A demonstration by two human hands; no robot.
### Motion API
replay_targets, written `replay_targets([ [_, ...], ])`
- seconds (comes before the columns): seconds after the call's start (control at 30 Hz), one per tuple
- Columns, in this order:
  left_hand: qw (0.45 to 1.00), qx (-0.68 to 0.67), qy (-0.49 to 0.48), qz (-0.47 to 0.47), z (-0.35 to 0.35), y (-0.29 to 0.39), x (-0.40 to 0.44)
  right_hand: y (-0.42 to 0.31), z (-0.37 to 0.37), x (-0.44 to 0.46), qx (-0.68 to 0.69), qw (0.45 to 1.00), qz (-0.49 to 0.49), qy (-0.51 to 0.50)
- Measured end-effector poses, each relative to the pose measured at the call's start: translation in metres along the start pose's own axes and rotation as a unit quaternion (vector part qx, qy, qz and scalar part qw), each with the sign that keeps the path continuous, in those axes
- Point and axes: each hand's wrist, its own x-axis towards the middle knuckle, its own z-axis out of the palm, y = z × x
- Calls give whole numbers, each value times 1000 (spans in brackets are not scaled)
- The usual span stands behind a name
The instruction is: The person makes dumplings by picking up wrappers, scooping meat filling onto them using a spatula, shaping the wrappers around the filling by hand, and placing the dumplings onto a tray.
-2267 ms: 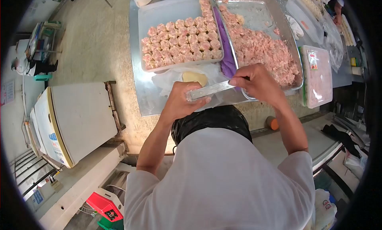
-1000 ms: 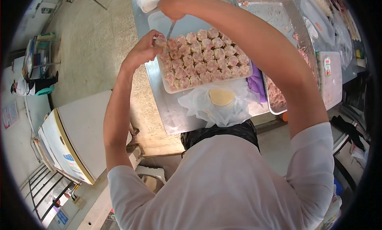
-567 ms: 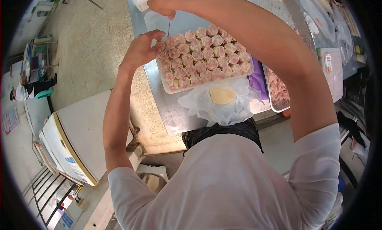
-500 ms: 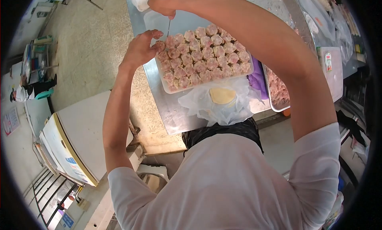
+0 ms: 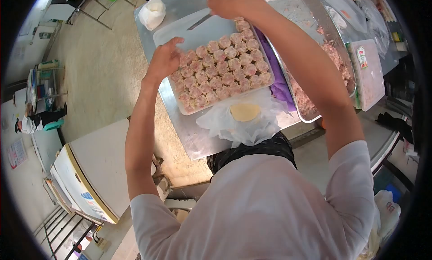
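A pale plastic tray (image 5: 189, 111) holds rows of open-topped siu mai (image 5: 220, 68) with pink meat filling, and its far left part is bare. At the tray's left edge my left hand (image 5: 165, 61) is beside the end dumpling of a row, thumb and index finger apart; whether it touches that dumpling is unclear. My right hand (image 5: 229, 3) is closed above the tray's far side, gripping a knife (image 5: 199, 22) by its hidden handle. The thin metal blade points left and down over the bare part of the tray.
To the right a metal pan (image 5: 306, 119) contains minced meat (image 5: 336, 62), with purple cloth (image 5: 281, 91) beside it. Yellow wrappers (image 5: 245, 112) lie on a plastic bag (image 5: 216, 122) nearest my body. A white bundle (image 5: 152, 13) sits at the far left corner. A seated person (image 5: 38, 118) is farther left.
My right hand has moved right with the knife, away from my left hand, and the blade has swung from upright to slanting. The left hand's fingers have parted from the corner dumpling.
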Motion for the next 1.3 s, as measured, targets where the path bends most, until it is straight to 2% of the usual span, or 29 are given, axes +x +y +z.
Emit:
replay_targets([
  [0.03, 997, -41, -44, -48, 0, 5, 0, 15, 6, -15, 33, 998, 46, 14],
  [0.1, 992, -43, -57, -104, -2, 11, 4, 57, 16, -70, 81, 992, -8, 95],
  [0.13, 988, -44, -62, -132, -3, 14, 8, 70, 20, -102, 118, 982, -1, 148],
  [0.17, 988, -88, -43, -116, 1, 13, 11, 76, 22, -134, 155, 967, 4, 201],
  [0.23, 981, -173, -7, -84, 14, 6, 15, 76, 4, -196, 328, 933, 96, 109],
  [0.33, 984, -126, -59, -113, 19, 13, 35, 82, 26, -274, 443, 875, 125, 147],
  [0.37, 984, -143, -46, -94, 27, 15, 41, 81, 35, -296, 474, 857, 144, 145],
  [0.43, 983, -175, -19, -56, 45, 24, 59, 70, 47, -333, 528, 806, 218, 155],
  [0.53, 972, -217, -14, -90, 62, 59, 83, 55, 73, -378, 586, 755, 249, 159],
  [0.63, 916, -376, 5, -136, 80, 85, 110, 39, 82, -409, 638, 704, 267, 160],
  [0.73, 898, -410, -5, -162, 89, 80, 130, 34, 92, -433, 648, 686, 283, 170],
  [0.83, 956, -243, 39, -162, 85, 98, 113, 34, 104, -452, 664, 668, 283, 179],
  [0.87, 972, -189, 97, -97, 92, 80, 111, 34, 107, -457, 671, 661, 282, 180],
  [1.03, 939, -211, 272, -1, 96, 179, -19, 39, 114, -475, 653, 693, 269, 146],
  [1.07, 964, -97, 244, -30, 104, 190, -53, 40, 116, -478, 650, 699, 266, 137],
  [1.1, 966, -127, 223, -25, 126, 192, -81, 41, 119, -480, 654, 697, 262, 133],
  [1.13, 983, -45, 167, -66, 143, 200, -105, 42, 121, -481, 658, 695, 257, 131],
  [1.17, 983, -96, 112, -106, 168, 195, -120, 44, 123, -480, 662, 694, 252, 130],
  [1.2, 989, -49, 118, -68, 191, 187, -128, 46, 124, -479, 661, 699, 242, 124],
  [1.3, 983, 82, 153, -53, 212, 187, -130, 48, 122, -468, 655, 719, 208, 104],
])
